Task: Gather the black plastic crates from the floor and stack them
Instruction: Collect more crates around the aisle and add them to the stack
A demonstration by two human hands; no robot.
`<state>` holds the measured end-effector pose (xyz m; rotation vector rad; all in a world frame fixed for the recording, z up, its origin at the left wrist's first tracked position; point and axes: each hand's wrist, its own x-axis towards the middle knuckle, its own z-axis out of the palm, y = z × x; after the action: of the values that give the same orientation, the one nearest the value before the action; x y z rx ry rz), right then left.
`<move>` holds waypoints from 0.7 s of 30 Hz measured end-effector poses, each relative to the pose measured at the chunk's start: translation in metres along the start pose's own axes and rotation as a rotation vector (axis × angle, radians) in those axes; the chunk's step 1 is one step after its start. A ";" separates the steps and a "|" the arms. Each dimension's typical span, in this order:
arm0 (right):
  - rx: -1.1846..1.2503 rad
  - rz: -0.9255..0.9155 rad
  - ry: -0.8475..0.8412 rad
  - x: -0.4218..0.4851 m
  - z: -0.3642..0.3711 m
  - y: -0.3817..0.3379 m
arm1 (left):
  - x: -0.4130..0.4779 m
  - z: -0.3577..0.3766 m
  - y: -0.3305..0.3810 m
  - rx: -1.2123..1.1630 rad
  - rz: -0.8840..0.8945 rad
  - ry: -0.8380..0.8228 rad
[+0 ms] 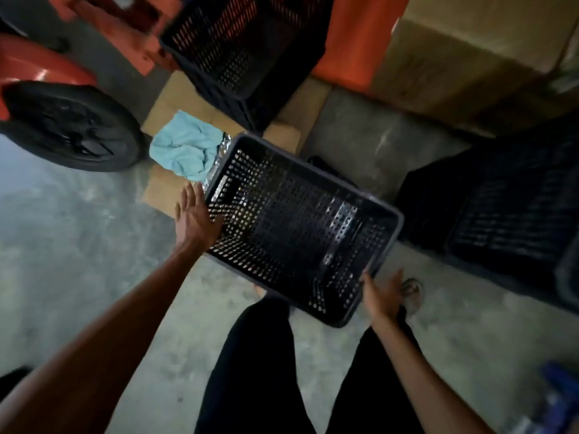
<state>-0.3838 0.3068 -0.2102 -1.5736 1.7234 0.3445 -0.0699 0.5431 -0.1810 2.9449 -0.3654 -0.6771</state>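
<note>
A black perforated plastic crate (300, 227) sits open side up in the middle of the view, above the concrete floor and in front of my legs. My left hand (195, 216) lies flat against its left wall, fingers spread. My right hand (383, 294) touches its near right corner, fingers apart. Whether either hand grips the rim is unclear. A second black crate (247, 48) stands at the top centre, tilted on cardboard. A third dark crate (507, 214) rests on the floor at the right.
A black wheel (69, 126) with an orange fender is at the left. Flattened cardboard (175, 98) with a light blue cloth (185, 148) lies behind the held crate. A large cardboard box (470, 57) stands at the upper right. A sandalled foot (412, 292) is beside my right hand.
</note>
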 end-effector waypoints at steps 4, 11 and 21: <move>0.147 0.182 0.005 0.031 0.063 0.015 | 0.067 0.044 -0.030 -0.141 -0.143 -0.143; 0.053 0.197 0.074 0.054 0.080 0.029 | 0.109 0.074 -0.049 -0.138 -0.113 0.014; -0.320 -0.263 0.287 -0.056 -0.055 -0.055 | 0.042 -0.111 -0.025 -0.055 0.002 -0.042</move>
<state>-0.3541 0.3007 -0.1191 -2.1448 1.7017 0.2826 0.0213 0.5610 -0.1025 2.8818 -0.3474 -0.7375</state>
